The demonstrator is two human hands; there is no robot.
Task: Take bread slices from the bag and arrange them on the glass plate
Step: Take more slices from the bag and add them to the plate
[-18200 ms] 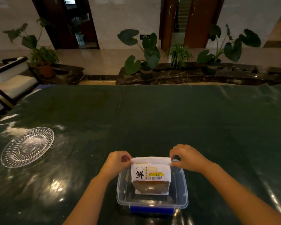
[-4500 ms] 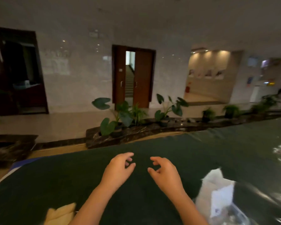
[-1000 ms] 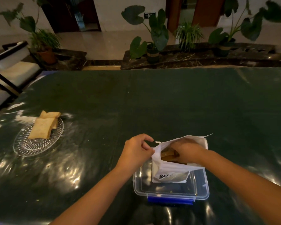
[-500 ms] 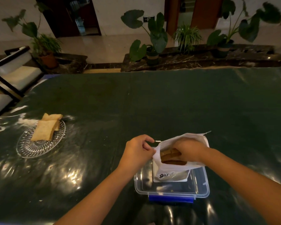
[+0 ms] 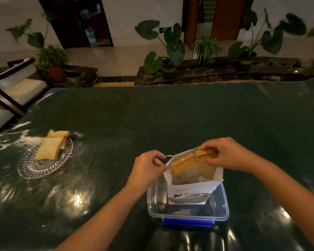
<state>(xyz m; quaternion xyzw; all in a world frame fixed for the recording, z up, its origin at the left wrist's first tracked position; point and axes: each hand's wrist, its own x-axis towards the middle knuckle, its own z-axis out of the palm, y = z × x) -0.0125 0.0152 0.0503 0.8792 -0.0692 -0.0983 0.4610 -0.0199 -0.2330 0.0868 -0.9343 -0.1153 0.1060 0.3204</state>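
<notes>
A white bread bag (image 5: 190,189) stands open inside a clear plastic box (image 5: 188,213) near the table's front edge. My left hand (image 5: 149,166) pinches the bag's left rim. My right hand (image 5: 225,154) grips two bread slices (image 5: 187,161) held together, half lifted out of the bag's mouth and tilted up to the right. Far to the left, the round glass plate (image 5: 34,169) carries two bread slices (image 5: 49,147), one overlapping the other.
The table (image 5: 170,115) is covered in dark green cloth under glossy plastic. The box has a blue latch (image 5: 187,223) at its front. A white-cushioned chair (image 5: 14,89) stands beyond the table's left corner, and potted plants (image 5: 169,51) line the far side.
My right hand has risen out of the bag, pulling two slices up and to the right. My left hand keeps its hold on the bag's rim.
</notes>
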